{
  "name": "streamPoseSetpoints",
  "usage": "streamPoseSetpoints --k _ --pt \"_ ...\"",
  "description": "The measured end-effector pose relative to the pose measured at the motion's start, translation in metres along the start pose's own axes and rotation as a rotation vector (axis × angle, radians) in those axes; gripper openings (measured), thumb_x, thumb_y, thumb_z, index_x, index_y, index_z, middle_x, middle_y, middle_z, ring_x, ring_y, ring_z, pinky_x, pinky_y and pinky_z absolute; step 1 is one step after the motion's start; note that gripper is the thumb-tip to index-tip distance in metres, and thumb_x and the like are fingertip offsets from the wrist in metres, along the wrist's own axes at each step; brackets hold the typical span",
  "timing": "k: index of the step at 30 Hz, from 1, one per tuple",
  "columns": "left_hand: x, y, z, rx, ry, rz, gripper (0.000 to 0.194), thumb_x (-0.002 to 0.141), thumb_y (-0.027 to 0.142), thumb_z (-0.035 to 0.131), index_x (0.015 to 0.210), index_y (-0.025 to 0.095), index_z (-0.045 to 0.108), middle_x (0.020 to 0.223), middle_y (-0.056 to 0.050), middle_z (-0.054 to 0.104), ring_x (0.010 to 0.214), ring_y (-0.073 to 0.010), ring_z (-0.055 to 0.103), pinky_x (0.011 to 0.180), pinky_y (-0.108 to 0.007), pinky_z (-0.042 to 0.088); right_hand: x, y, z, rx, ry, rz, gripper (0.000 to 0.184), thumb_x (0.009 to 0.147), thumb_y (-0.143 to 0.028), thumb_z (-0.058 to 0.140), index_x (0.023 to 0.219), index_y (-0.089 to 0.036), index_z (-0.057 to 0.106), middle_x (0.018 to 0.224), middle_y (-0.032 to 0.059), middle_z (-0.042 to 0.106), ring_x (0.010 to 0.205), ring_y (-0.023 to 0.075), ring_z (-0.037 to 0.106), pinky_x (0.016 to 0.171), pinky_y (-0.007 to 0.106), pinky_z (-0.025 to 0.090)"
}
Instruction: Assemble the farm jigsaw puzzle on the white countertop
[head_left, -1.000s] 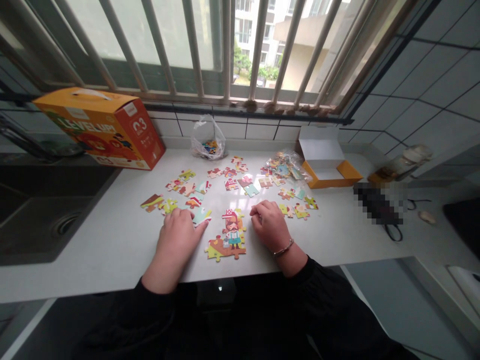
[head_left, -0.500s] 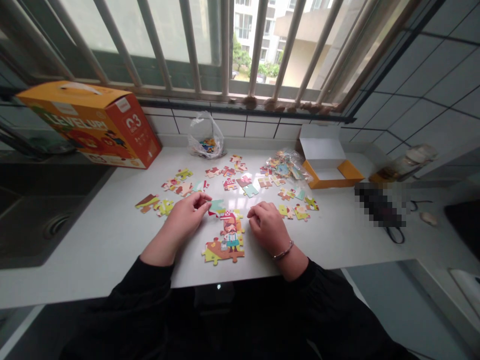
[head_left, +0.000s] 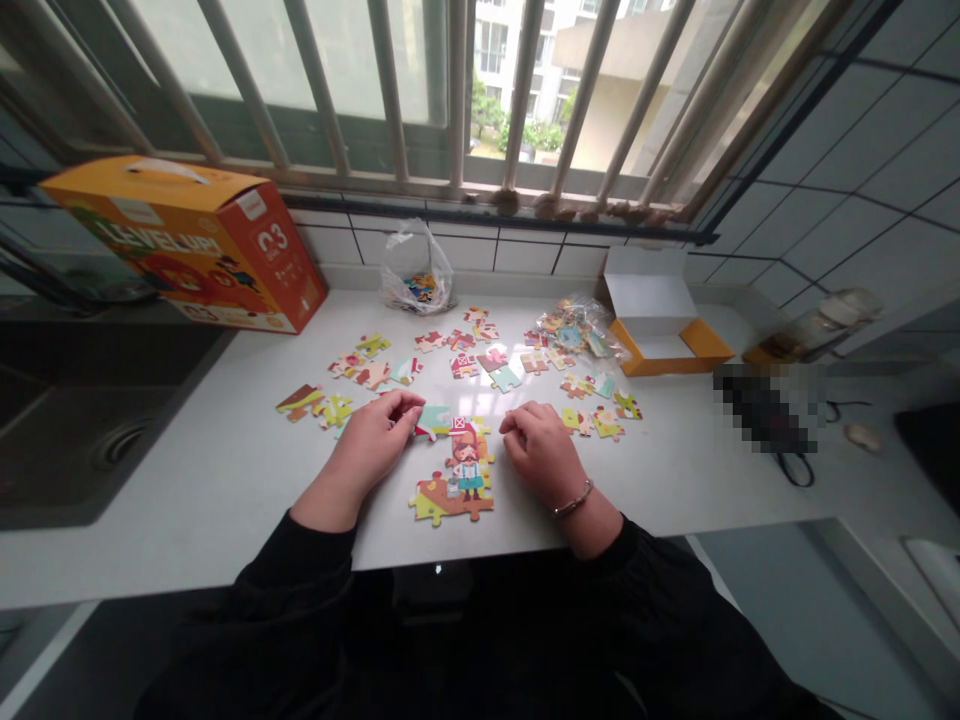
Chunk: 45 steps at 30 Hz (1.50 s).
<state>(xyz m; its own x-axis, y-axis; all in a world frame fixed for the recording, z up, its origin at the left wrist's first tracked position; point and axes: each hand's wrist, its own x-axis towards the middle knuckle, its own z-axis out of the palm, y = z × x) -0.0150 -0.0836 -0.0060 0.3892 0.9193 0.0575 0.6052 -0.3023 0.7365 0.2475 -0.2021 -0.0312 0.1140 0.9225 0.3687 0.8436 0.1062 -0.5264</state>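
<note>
My left hand (head_left: 379,435) pinches the left edge of a teal and red puzzle piece (head_left: 435,418), which lies against the upper left of the partly joined puzzle (head_left: 466,480). That joined part shows a figure in a teal skirt, a red barn top and brown and green ground. To its right, my right hand (head_left: 541,452) rests on the counter with fingers curled and nothing visible in them. Loose puzzle pieces (head_left: 501,375) lie beyond both hands, with more pieces (head_left: 301,402) to the left and others (head_left: 607,422) to the right.
An orange carry box (head_left: 187,245) stands back left beside a dark sink (head_left: 112,430). Along the back are a plastic bag of pieces (head_left: 418,275), another clear bag (head_left: 574,332) and an open orange box (head_left: 667,350). A blurred dark object (head_left: 761,410) lies right.
My left hand has brought the teal and red piece slightly right and down, against the joined puzzle's upper left. My right hand stays beside the puzzle. The whole view has shifted slightly.
</note>
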Motion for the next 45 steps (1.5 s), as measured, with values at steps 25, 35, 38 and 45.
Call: streamPoseSetpoints --k 25,35,38,45 --pt "-0.005 0.006 0.006 -0.336 -0.090 0.021 0.035 0.098 0.049 0.069 0.121 0.023 0.076 0.101 -0.005 0.081 0.086 -0.0232 0.075 0.082 -0.038 0.058 -0.001 -0.010 -0.004 0.152 0.053 -0.136 0.036 0.101 -0.019 0.067 0.137 -0.024 0.068 0.136 0.0111 0.073 0.126 0.0289 0.068 0.109 0.049 0.057" --pt "-0.017 0.024 0.024 -0.431 -0.336 0.076 0.044 0.100 0.048 0.069 0.137 0.025 0.073 0.109 -0.007 0.084 0.095 -0.0265 0.080 0.079 -0.040 0.065 -0.002 -0.013 -0.003 0.202 -0.015 -0.248 0.028 0.104 -0.031 0.076 0.131 -0.029 0.074 0.141 0.0110 0.074 0.133 0.0278 0.069 0.115 0.051 0.057" --pt "-0.019 0.026 0.027 -0.408 -0.327 0.098 0.042 0.100 0.045 0.069 0.136 0.025 0.074 0.110 -0.006 0.084 0.092 -0.0248 0.079 0.083 -0.041 0.065 -0.002 -0.012 -0.001 0.195 -0.031 -0.259 0.025 0.101 -0.031 0.079 0.126 -0.028 0.075 0.136 0.0108 0.075 0.129 0.0278 0.070 0.112 0.050 0.059" --pt "-0.015 0.024 0.026 -0.374 -0.235 0.152 0.040 0.101 0.041 0.068 0.136 0.023 0.072 0.124 -0.009 0.080 0.105 -0.0250 0.078 0.091 -0.041 0.065 0.002 -0.003 0.005 0.163 -0.023 -0.244 0.027 0.100 -0.030 0.080 0.126 -0.025 0.073 0.140 0.0132 0.073 0.132 0.0280 0.070 0.115 0.047 0.058"
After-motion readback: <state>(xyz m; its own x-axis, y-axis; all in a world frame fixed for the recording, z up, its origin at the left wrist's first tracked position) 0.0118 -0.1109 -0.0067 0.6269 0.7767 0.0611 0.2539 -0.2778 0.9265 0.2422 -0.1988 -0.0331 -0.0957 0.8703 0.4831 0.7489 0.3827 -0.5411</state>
